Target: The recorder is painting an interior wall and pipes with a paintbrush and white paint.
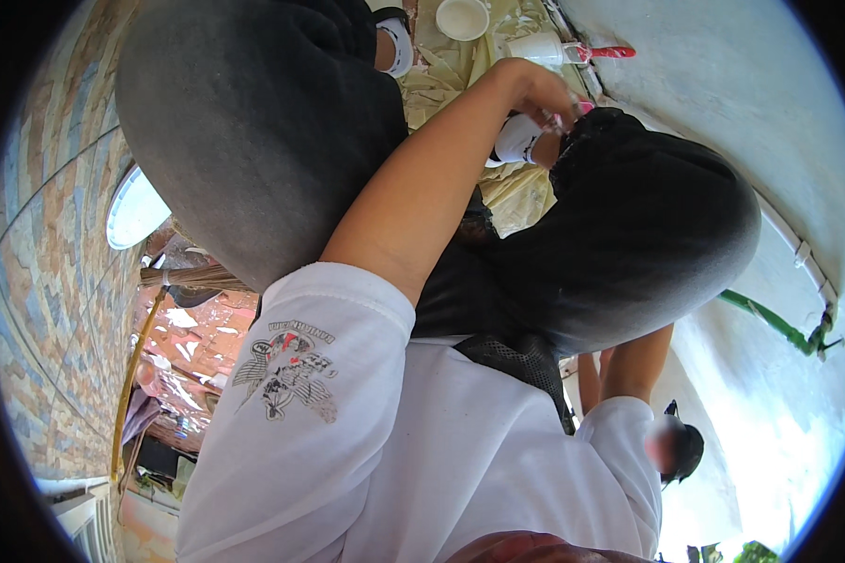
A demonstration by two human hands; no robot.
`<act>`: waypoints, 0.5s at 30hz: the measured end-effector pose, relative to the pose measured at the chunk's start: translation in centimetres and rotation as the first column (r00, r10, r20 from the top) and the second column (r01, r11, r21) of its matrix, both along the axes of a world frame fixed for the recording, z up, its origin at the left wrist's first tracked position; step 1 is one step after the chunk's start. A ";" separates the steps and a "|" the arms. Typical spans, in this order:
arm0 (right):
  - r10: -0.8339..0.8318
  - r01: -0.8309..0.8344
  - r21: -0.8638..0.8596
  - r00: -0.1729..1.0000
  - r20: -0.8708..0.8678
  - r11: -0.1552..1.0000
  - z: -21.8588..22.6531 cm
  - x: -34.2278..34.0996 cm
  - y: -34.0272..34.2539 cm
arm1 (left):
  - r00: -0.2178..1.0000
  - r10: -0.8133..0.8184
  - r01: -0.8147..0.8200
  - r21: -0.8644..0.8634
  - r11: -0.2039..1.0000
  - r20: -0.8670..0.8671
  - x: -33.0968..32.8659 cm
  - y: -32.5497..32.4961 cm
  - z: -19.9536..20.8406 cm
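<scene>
Left hand [545, 98]: far, above the right ankle [545, 150], blurred, perhaps touching something pink [585, 107]
Red-handled tool [613, 53]: far right, beside a white cup [537, 48]
White bowl [462, 18]: left of the cup
Yellowish sheeting [441, 68]: crumpled beneath
Broom [205, 277]: left, near the patterned wall [52, 272]
Green pipe [770, 319]: right, against the pale wall [770, 113]

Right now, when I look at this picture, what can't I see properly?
- Right hand: in the head view, the bent right leg seems to hide it.
- Left hand: in the head view, its fingers are blurred, so its grip isn't clear.
- Pink thing: in the head view, it's too small and partly covered to name.
- Broom: in the head view, the left leg covers the bristle ends.
</scene>
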State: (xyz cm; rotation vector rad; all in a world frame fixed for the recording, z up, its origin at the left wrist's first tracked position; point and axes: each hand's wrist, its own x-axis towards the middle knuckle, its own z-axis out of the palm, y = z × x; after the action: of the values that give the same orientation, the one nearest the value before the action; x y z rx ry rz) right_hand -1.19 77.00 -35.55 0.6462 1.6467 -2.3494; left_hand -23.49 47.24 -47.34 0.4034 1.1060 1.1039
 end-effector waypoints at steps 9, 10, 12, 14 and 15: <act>-0.234 0.226 0.467 0.971 -0.043 0.855 4.1 -1.4 -2.6 | 0.952 -0.273 0.279 -0.027 0.960 0.137 -2.0 -1.8 3.8; -0.275 0.266 0.526 0.959 -0.062 0.808 5.0 -1.3 -2.7 | 0.957 -0.285 0.271 -0.169 0.948 -0.063 -3.4 -1.1 4.7; -0.332 0.330 0.597 0.937 -0.111 0.731 6.3 -2.3 -3.9 | 0.937 -0.179 0.087 -0.297 0.951 -0.299 -6.2 -1.8 5.0; -0.368 0.382 0.625 0.916 -0.159 0.681 7.0 -3.8 -6.0 | 0.933 -0.055 -0.063 -0.310 0.949 -0.357 -9.8 -4.7 5.1; -0.399 0.420 0.666 0.896 -0.196 0.617 8.6 -5.0 -6.6 | 0.897 0.161 -0.276 -0.238 0.931 -0.411 -11.1 -4.4 5.4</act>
State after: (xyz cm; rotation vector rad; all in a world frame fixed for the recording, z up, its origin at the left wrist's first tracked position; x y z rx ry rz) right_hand -6.20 70.39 -26.95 1.2453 2.6718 -1.8967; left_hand -34.56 42.86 -41.95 0.2694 1.6761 1.0608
